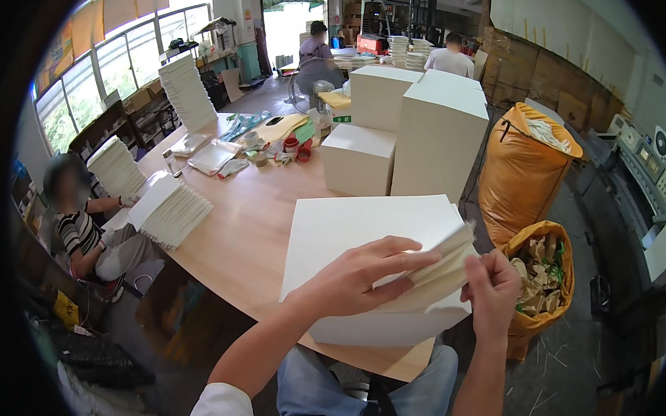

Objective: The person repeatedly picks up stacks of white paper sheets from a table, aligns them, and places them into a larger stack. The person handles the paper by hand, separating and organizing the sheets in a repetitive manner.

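Right in front of me, at the table's near edge, stands a thick stack of white paper [341, 226]. Its near right corner is lifted, and several sheets [441, 276] bend up there, slightly blurred. My left hand [354, 274] lies across the top of the stack with its fingers stretched out, their tips touching the raised sheets. On the right, my right hand [492, 284] is closed, thumb and fingers pinching the outer edge of the sheets. How many sheets it grips is hidden.
Tall white paper stacks [437, 129] stand just beyond on the wooden table [237, 234]. Further left are tape rolls [291, 144], plastic packets and more paper piles [171, 207]. A seated person [88, 226] works at left. Orange sacks [521, 177] stand on the floor at right.
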`<state>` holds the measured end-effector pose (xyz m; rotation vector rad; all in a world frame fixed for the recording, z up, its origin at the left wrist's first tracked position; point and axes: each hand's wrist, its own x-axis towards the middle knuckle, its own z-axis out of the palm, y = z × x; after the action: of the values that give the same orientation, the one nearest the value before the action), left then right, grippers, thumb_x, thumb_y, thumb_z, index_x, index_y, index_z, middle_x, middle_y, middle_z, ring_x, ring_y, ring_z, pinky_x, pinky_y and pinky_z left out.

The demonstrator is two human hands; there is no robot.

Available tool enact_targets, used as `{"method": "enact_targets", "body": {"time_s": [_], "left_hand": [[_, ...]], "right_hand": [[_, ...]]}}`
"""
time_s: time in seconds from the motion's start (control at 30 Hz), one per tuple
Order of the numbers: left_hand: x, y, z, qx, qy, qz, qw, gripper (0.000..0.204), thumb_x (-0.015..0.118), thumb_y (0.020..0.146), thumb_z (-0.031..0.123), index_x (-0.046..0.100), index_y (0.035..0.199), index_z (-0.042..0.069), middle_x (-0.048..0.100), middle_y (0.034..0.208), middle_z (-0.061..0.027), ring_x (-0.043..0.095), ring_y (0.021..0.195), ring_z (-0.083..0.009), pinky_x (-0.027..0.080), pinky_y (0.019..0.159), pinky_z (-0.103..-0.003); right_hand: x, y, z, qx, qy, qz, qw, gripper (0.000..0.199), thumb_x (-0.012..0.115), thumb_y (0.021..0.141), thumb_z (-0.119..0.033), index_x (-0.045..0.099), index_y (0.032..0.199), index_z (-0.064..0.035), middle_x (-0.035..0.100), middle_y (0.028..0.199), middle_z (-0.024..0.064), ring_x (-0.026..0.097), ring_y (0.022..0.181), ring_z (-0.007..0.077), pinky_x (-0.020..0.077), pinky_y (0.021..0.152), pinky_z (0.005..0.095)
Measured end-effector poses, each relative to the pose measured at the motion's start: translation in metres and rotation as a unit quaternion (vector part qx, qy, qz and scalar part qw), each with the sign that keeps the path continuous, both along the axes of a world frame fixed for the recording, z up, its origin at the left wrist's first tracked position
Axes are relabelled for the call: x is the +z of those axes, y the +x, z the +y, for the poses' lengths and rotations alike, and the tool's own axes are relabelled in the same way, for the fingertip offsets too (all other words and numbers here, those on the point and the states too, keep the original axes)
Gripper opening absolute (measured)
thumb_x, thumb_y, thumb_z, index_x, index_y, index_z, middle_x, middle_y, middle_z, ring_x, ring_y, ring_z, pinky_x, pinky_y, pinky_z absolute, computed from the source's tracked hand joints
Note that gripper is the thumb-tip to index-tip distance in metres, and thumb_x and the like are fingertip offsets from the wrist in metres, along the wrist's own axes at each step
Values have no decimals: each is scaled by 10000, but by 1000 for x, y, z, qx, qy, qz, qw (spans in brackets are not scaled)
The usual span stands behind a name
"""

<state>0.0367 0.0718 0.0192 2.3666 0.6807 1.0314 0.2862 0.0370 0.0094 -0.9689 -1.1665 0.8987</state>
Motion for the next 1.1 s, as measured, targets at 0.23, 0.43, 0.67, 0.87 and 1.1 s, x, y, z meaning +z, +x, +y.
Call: {"method": "enact_targets", "body": {"time_s": [0.23, 0.43, 0.67, 0.87, 1.1], "left_hand": [[-1, 2, -2, 26, 42, 1, 999, 502, 695, 1045, 63, 681, 1517, 234, 617, 1559, -137, 673, 1312, -375, 593, 1035, -470], [0, 1, -5, 9, 17, 26, 999, 369, 889, 918, 200, 784, 1272, 179, 656, 1472, -110, 704, 1252, -326, 610, 1013, -440], [-4, 0, 2, -4, -8, 7, 1000, 463, 963, 832, 196, 795, 1262, 177, 688, 1377, -81, 705, 1189, -305, 607, 993, -414], [1, -2, -3, 4, -21, 5, 1000, 439, 943, 852, 189, 796, 1265, 192, 694, 1353, -86, 701, 1181, -308, 601, 978, -415], [-23, 9, -6, -10, 249, 113, 962, 608, 826, 958, 311, 623, 1526, 385, 567, 1561, -143, 680, 1173, -321, 621, 942, -421]], "right_hand": [[3, 2, -2, 14, 0, 10, 1000, 410, 701, 1094, -259, 535, 760, -89, 558, 627, -13, 584, 525, 88, 409, 481, 228], [7, 3, -1, 38, -46, 122, 991, 339, 664, 1080, -202, 578, 778, -72, 623, 645, 42, 662, 551, 149, 460, 481, 257], [1, 9, -4, 46, -50, 121, 990, 332, 645, 1089, -194, 578, 787, -72, 647, 683, 47, 682, 601, 152, 479, 510, 272], [-30, 4, -28, -196, 173, -293, 920, 231, 742, 970, -183, 613, 840, -41, 690, 893, 108, 686, 858, 296, 534, 777, 425], [-39, 0, -41, 27, 152, -509, 847, 530, 842, 775, -165, 767, 1293, -79, 684, 1297, 249, 563, 1281, 509, 456, 1084, 598]]}}
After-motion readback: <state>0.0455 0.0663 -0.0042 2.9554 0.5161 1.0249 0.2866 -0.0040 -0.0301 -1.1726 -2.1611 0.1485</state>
